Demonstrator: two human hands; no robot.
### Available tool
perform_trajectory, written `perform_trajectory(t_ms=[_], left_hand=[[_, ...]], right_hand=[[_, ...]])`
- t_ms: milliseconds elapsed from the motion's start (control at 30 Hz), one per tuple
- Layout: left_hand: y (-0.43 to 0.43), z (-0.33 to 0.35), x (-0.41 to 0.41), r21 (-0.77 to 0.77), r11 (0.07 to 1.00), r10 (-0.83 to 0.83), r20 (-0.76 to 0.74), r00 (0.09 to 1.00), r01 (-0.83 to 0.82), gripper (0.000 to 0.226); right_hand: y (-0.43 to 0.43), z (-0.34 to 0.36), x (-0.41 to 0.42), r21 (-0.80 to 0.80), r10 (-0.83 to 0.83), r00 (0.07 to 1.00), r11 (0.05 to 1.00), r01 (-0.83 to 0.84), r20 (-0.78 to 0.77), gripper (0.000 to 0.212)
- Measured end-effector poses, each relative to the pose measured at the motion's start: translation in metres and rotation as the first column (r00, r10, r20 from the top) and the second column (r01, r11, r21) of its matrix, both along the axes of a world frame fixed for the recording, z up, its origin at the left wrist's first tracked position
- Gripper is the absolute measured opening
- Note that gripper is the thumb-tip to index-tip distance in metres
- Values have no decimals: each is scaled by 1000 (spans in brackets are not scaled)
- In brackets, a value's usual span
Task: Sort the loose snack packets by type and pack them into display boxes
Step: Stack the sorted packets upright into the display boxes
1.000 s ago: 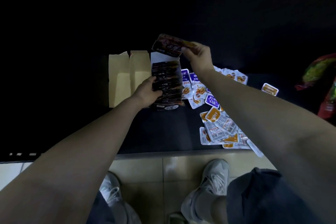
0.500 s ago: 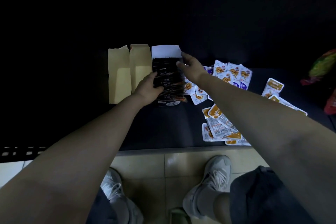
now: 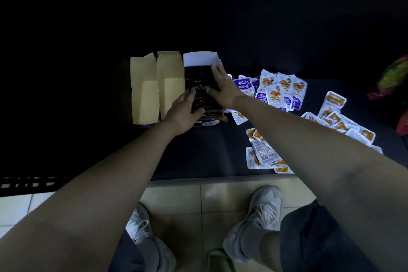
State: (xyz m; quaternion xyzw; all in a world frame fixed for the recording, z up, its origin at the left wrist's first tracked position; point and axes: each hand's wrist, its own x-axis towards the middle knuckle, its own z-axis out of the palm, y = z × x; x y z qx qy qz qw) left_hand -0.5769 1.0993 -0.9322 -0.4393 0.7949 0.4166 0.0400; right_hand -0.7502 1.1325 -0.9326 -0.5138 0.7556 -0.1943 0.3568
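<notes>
While arms reach forward | left hand (image 3: pixel 185 111) flat on dark packets (image 3: pixel 198 79) | right hand (image 3: pixel 223 86) flat too

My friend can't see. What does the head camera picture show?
The left hand and right hand press flat on dark packets in a box. Two open tan boxes sit to its left; loose white, purple and orange packets lie right of it.

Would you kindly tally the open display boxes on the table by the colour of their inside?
tan-lined boxes: 2
white-lined box: 1
Total: 3
</notes>
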Motion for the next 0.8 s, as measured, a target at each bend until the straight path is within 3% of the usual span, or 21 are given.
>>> perform_trajectory(t_ms=[133,233,300,400,600,700,800], left_hand=[[1,-2,2,-141,990,26,-24,999,-29,72],[9,11,-2,-385,917,65,-118,991,-106,48],[18,20,-9,-514,848,15,-218,976,-128,30],[37,34,-28,-576,813,-123,-308,943,-82,20],[86,27,-70,-427,883,-323,-248,913,196,17],[105,6,-85,-250,902,-383,-81,920,353,21],[117,-21,-98,-105,918,-381,40,924,383,29]], right_hand=[[0,5,-4,-19,-42,990,999,44,133,77],[19,8,-12,-131,-124,980,981,145,155,65],[38,11,-21,-166,-183,977,966,199,106,54],[72,14,-39,-103,-247,964,961,256,94,42],[151,5,-77,250,-275,961,930,268,-7,25],[183,-8,-91,312,-263,961,909,277,-87,31],[203,-27,-98,312,-289,946,894,322,-147,44]])
